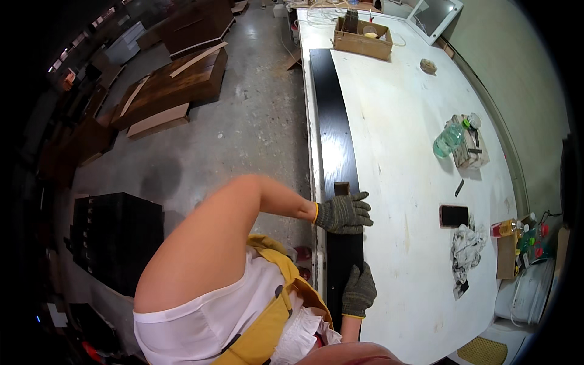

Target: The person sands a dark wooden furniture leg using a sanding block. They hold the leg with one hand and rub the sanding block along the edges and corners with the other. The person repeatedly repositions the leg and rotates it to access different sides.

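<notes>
A long, narrow black board (333, 134) lies lengthwise along the left side of a white worktable (401, 164). Small dark dots, perhaps holes, mark its surface. My left hand (344, 213), in a dark grey knit glove with a yellow cuff, lies across the board with its fingers stretched out to the right, past the edge. Just beyond it is a small brown square (342, 188); whether it is a block or an opening is unclear. Nearer to me, my right hand (359, 292), gloved alike, rests on the board's right edge, fingers extended and pointing away from me.
On the table's right are a green-tinted bottle (448, 140), a block (472, 146), a phone (454, 216) and a crumpled cloth (467, 252). An open cardboard box (363, 44) stands at the far end. Black stacked pieces (115, 237) and brown panels (176, 82) occupy the floor at left.
</notes>
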Available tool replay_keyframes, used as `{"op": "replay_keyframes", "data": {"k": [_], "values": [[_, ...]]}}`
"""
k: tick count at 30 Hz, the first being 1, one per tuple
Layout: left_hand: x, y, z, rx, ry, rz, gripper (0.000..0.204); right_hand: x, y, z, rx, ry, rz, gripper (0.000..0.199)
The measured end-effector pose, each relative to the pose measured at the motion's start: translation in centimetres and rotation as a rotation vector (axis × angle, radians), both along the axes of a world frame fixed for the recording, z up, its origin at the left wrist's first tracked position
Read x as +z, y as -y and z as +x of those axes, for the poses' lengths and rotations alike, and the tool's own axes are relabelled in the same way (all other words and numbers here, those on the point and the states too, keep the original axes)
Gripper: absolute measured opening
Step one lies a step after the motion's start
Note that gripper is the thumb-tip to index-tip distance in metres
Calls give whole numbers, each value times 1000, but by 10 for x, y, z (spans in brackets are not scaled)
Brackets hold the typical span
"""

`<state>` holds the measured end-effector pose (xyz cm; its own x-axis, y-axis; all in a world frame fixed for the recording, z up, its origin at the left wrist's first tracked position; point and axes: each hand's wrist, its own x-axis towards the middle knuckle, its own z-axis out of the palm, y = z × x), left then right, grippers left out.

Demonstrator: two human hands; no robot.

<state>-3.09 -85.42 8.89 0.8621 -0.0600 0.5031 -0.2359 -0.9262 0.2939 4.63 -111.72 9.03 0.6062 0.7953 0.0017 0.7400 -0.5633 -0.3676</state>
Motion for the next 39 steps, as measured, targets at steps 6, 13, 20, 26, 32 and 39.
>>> {"op": "replay_keyframes", "data": {"k": [6,13,20,26,32,39], "values": [[0,-4,0,24,-21,-75,31,-3,-19,0,-14,82,23,34],[-10,-21,-26,-59,264,-554,31,-11,-18,-2,-92,76,-59,35],[-50,-130,-123,164,159,-807,40,-55,35,51,-347,-119,-84,48],[-68,-271,-145,582,-23,-1186,65,-19,4,92,-766,-763,-170,86],[-55,-349,-94,626,-18,-1471,76,-28,-239,109,-720,-1041,-121,94],[-46,-438,-60,737,-121,-1466,93,-35,-570,109,-106,-1009,-63,86]]}}
